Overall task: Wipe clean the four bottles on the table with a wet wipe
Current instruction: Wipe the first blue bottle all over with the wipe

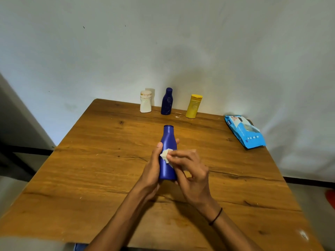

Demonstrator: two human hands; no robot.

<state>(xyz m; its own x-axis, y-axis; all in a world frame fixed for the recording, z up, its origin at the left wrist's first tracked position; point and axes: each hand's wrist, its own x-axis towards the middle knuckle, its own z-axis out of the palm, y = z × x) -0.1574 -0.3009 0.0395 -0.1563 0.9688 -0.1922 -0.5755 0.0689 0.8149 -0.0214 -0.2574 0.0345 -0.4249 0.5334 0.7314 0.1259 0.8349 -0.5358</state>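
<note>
My left hand (152, 169) grips a blue bottle (168, 142) above the middle of the wooden table (90, 169), cap end pointing away from me. My right hand (192, 171) pinches a small folded white wet wipe (165, 155) and presses it against the bottle's side. At the table's far edge stand three more bottles in a row: a white one (146, 102) on the left, a dark blue one (167, 102) in the middle, a yellow one (193, 106) on the right.
A light blue pack of wet wipes (244, 132) lies near the table's right edge. A pale wall rises directly behind the bottles. Something orange (330, 198) shows on the floor at the far right.
</note>
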